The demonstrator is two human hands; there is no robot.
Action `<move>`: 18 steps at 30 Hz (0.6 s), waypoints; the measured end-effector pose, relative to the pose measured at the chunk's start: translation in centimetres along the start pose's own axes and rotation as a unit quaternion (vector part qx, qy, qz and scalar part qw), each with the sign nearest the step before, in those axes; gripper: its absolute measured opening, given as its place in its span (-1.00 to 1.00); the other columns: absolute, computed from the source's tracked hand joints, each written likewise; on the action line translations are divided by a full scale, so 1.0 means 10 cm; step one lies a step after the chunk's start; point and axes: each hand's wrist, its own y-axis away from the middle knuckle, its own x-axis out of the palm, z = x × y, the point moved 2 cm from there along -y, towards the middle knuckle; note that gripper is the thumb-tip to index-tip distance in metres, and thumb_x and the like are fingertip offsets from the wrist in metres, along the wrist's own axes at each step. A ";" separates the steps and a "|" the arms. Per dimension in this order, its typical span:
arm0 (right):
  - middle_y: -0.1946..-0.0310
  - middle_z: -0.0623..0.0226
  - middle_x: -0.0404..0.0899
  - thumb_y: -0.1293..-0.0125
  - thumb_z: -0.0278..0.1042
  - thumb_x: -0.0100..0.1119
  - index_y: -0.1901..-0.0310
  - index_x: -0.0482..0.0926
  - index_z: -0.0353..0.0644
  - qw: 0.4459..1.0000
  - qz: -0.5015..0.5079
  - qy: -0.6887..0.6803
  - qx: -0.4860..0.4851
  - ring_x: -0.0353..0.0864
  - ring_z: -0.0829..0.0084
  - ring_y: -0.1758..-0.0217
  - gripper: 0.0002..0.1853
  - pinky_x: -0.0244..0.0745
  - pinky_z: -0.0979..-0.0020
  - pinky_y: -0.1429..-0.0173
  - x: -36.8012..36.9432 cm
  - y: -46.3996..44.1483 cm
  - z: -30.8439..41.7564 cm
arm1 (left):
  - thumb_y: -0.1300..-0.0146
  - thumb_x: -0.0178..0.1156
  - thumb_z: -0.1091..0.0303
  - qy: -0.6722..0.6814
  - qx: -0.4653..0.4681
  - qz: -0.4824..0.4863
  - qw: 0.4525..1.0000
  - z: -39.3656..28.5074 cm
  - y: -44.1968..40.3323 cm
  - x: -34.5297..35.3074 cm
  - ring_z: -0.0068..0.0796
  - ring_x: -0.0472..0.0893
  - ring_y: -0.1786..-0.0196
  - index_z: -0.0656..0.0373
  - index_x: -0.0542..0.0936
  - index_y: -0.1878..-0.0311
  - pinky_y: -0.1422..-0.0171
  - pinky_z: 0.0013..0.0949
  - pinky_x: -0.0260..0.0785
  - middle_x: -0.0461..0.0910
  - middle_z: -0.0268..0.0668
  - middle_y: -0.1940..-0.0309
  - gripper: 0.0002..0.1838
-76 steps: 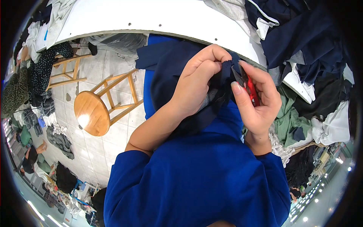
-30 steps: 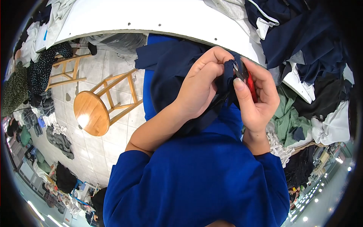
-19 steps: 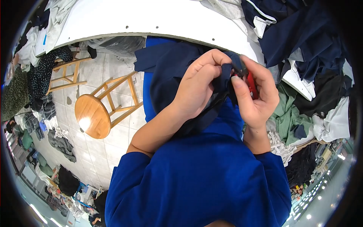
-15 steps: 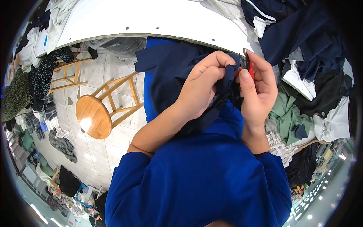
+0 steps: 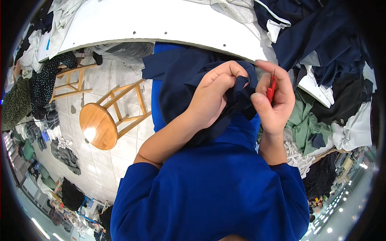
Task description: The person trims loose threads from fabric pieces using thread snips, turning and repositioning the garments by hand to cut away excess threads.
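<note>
A dark navy garment (image 5: 181, 76) lies bunched over my lap, below the white table's edge. My left hand (image 5: 213, 94) pinches a gathered edge of it between thumb and curled forefinger. Just to the right, my right hand (image 5: 275, 96) holds small red-handled snips (image 5: 272, 89) against its palm, the thin blade pointing up. Its thumb and forefinger are apart, beside the cloth but not gripping it. Folds of cloth and my fingers hide the lower part of the gathered edge.
A white table (image 5: 152, 20) curves across the top. Navy clothes (image 5: 321, 40) are heaped at upper right, above a green garment (image 5: 303, 124). A round wooden stool (image 5: 98, 126) stands at left on the tiled floor. Beyond it is a seated person in dotted dark clothing (image 5: 44, 82).
The snips have turned and dropped back into my right palm, and their blades have left the cloth. My right thumb and forefinger have spread. My left hand keeps its pinch, slightly lower.
</note>
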 end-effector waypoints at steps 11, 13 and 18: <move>0.61 0.54 0.23 -0.40 -0.39 -0.05 0.12 0.39 -0.36 0.965 -0.251 -0.059 0.040 0.04 0.76 0.65 -0.82 -0.07 0.68 0.54 -0.08 -0.19 -0.23 | -0.10 -0.19 0.56 0.021 -0.038 0.078 0.996 0.05 0.05 -0.02 -0.67 0.36 0.35 0.28 0.46 0.37 0.19 -0.59 0.24 0.41 -0.39 0.42 -0.81; 0.50 0.43 0.28 -0.39 -0.41 -0.12 -0.02 0.31 -0.33 0.979 -0.186 -0.078 0.030 0.00 0.76 0.63 -0.76 -0.07 0.70 0.54 -0.04 -0.13 -0.16 | -0.07 -0.17 0.53 0.010 -0.029 0.035 0.999 -0.02 0.03 0.02 -0.58 0.31 0.34 0.27 0.40 0.43 0.18 -0.55 0.18 0.37 -0.32 0.44 -0.87; 0.35 0.32 0.53 -0.09 -0.57 0.26 0.05 0.48 -0.32 0.996 -0.017 0.084 -0.014 0.46 0.61 0.39 -0.66 0.34 0.65 0.29 -0.03 0.05 0.00 | -0.09 -0.18 0.54 0.034 -0.016 0.023 0.999 -0.10 0.00 -0.06 -0.61 0.43 0.29 0.29 0.46 0.36 0.10 -0.55 0.29 0.47 -0.32 0.39 -0.82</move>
